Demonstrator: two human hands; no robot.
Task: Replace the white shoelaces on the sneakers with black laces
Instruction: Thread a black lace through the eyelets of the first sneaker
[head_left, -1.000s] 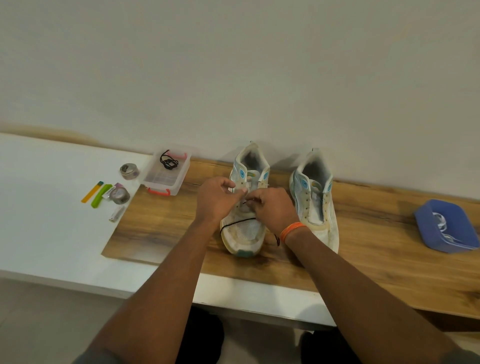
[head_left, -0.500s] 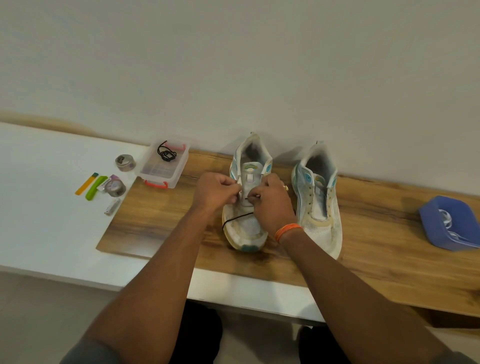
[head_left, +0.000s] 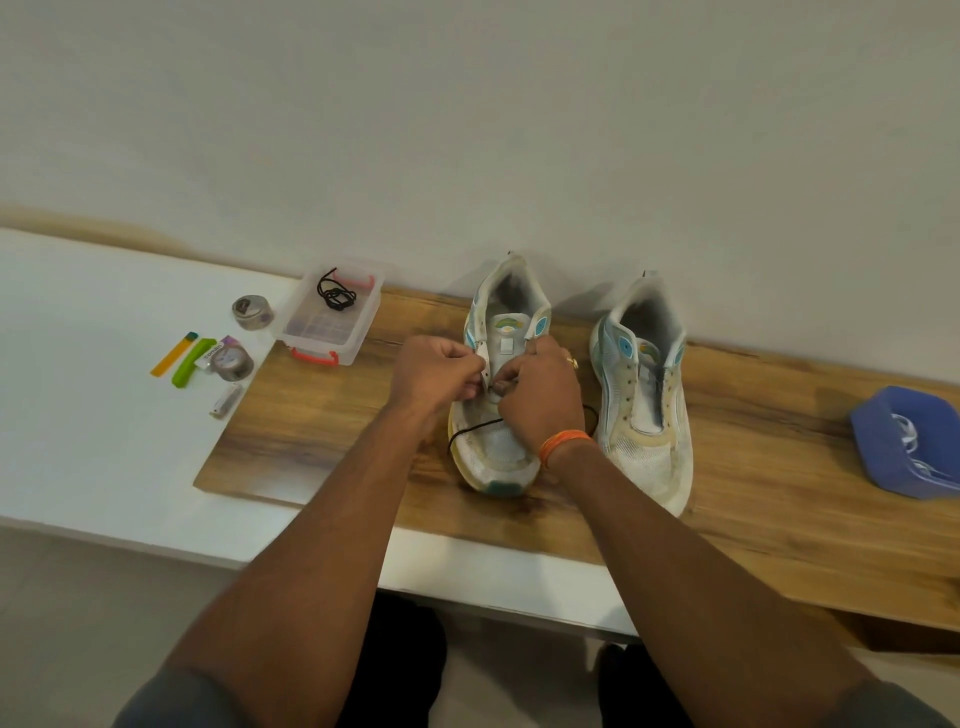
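Head view, looking down: two worn white sneakers stand side by side on a wooden board (head_left: 753, 467) that lies on the white counter (head_left: 78, 415), toes toward the person. The left sneaker (head_left: 501, 457) is under both hands. The left hand (head_left: 436, 371) has its fingers curled and pinches the sneaker's left eyelet flap. The right hand (head_left: 540, 389), with an orange band (head_left: 563, 444) at the wrist and a ring on one finger, is curled over the eyelet area, fingertips pinched together beside the left hand's; what they pinch is too small to tell for sure. A black lace (head_left: 475, 428) runs across the toe of this sneaker and off its left side, and a short loop of it shows just right of the right hand. The right sneaker (head_left: 647, 405) stands apart from the hands with bare eyelets.

At the board's far left corner, a clear plastic box (head_left: 332, 317) with red clips holds a second coiled black lace (head_left: 335, 293). Left of it on the counter lie two tape rolls, a green marker (head_left: 192, 361) and an orange strip. Far right, a blue tray (head_left: 893, 447) holds white laces (head_left: 906, 434).
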